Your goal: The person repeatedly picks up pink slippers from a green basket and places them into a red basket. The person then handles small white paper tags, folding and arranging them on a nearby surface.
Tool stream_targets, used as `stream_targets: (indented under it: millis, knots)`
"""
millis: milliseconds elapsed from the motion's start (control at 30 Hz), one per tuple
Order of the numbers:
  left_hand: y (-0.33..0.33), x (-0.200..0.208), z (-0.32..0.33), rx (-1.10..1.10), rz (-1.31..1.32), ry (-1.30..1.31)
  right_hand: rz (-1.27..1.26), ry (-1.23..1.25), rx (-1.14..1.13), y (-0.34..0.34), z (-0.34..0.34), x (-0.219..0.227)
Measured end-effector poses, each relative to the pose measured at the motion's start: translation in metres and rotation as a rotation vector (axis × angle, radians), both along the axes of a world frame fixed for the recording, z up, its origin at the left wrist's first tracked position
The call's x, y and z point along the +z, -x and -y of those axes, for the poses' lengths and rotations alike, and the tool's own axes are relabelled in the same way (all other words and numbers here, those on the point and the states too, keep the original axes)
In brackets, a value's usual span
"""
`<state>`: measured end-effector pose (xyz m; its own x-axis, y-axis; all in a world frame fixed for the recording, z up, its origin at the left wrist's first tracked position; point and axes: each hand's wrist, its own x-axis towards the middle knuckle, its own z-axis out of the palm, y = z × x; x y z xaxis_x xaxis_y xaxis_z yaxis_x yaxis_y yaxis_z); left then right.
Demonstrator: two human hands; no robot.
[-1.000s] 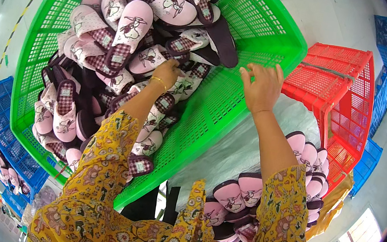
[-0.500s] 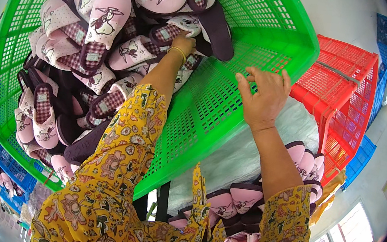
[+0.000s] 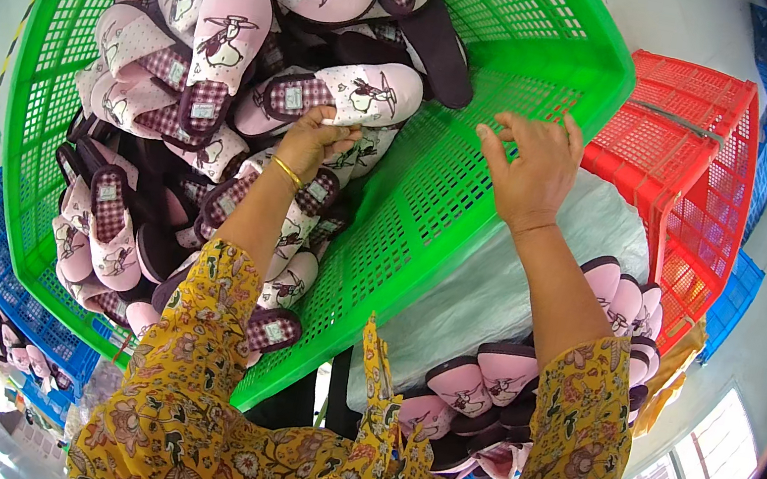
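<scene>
The left hand has its fingers closed on a pink slipper atop the heap in the green crate; the right hand, fingers spread and holding nothing, steadies the crate's wall. Judging by the full crate against the few slippers stacked on the table, most remain to move.

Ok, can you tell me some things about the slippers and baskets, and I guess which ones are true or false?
1. The big basket full of slippers is green. True.
2. The left hand is on a pink slipper in the pile. True.
3. The right hand is holding a slipper. False: it holds no slipper; its fingers rest on the green basket's edge.
4. The basket to the right is yellow. False: the basket on that side is the red basket.
5. More slippers lie in a row below the right arm. True.
6. The slippers are all plain white. False: they are pink with checked trim and dark soles.
</scene>
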<state>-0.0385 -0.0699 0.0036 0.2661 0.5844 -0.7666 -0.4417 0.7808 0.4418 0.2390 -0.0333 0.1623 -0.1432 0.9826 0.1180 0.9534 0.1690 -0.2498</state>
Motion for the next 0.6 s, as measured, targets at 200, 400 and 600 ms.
stream_targets:
  millis: [200, 400, 600]
  knots:
    - [-0.035, 0.013, 0.029, 0.161, 0.004, 0.045, 0.024, -0.012, 0.014, 0.001, 0.002, 0.001]
    - [-0.084, 0.02, 0.048, 0.571, 0.03, 0.137, 0.032, -0.007, 0.013, 0.004, 0.001, 0.002]
    - [-0.103, -0.003, 0.047, 0.732, -0.048, 0.18, 0.03, -0.021, 0.028, 0.004, 0.001, 0.002]
